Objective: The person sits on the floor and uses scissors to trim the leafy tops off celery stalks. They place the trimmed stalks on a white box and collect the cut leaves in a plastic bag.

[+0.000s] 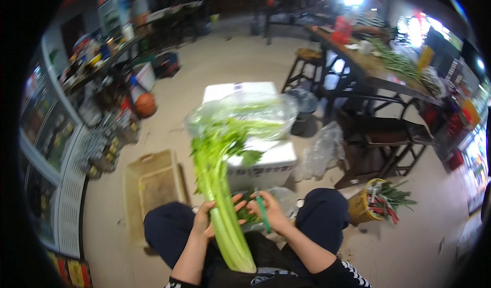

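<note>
A large bunch of celery [224, 215] slants across my lap, leafy tops away from me and the cut base against my body. My left hand [203, 221] holds it around the middle of the stalks, with fingertips showing on the far side. Just to the right, my right hand [274, 213] grips a small green-handled tool [263, 211], its metal end upward; blur hides whether it is a knife or a peeler. Below both hands, leafy greens [251, 214] lie in a container between my knees. A clear plastic bag with more celery [264, 113] rests on a white foam box [264, 175].
A beige plastic crate [132, 196] stands on the floor at left. To the right are a yellow basket of vegetable scraps [360, 209], a dark wooden bench [383, 130] and a crumpled plastic bag [326, 144]. Further back, a wooden table [360, 65] bears long green vegetables [397, 63].
</note>
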`<state>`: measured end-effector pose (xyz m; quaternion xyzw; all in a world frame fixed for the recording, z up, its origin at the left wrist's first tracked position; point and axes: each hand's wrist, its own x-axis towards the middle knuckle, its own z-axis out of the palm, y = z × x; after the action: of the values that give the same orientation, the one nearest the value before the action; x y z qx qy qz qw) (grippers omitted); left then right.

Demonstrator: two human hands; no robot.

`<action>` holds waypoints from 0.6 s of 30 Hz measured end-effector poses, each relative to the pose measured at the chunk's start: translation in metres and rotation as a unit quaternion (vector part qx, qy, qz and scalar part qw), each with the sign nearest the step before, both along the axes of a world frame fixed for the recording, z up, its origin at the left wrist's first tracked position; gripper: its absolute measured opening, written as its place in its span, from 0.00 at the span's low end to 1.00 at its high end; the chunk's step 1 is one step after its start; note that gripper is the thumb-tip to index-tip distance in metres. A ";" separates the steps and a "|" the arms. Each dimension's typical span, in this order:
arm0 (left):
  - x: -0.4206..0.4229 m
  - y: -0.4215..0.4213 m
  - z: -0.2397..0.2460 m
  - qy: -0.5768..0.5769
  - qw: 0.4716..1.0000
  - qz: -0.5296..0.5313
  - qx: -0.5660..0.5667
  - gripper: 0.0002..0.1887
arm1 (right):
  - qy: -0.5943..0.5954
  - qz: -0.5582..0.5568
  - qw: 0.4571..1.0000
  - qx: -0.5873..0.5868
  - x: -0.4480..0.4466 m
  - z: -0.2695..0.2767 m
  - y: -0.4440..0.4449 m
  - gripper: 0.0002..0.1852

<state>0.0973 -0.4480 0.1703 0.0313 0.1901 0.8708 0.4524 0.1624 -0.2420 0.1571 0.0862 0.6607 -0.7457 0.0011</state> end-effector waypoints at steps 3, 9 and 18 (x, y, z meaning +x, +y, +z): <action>0.001 -0.004 -0.006 -0.016 1.000 -0.001 -0.008 0.35 | -0.003 0.017 1.000 -0.001 0.011 -0.011 0.007 0.20; 0.005 -0.020 -0.013 -0.048 0.997 0.035 -0.050 0.25 | -0.050 0.065 0.997 -0.004 0.021 0.003 0.006 0.23; -0.017 -0.035 0.000 -0.016 0.992 -0.013 -0.123 0.25 | -0.096 0.069 0.990 -0.074 0.010 -0.004 0.011 0.23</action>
<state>0.0803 -0.4834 0.1707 -0.0360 0.2879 0.8353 0.4670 0.1727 -0.2308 0.1531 0.1117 0.6045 -0.7792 0.1225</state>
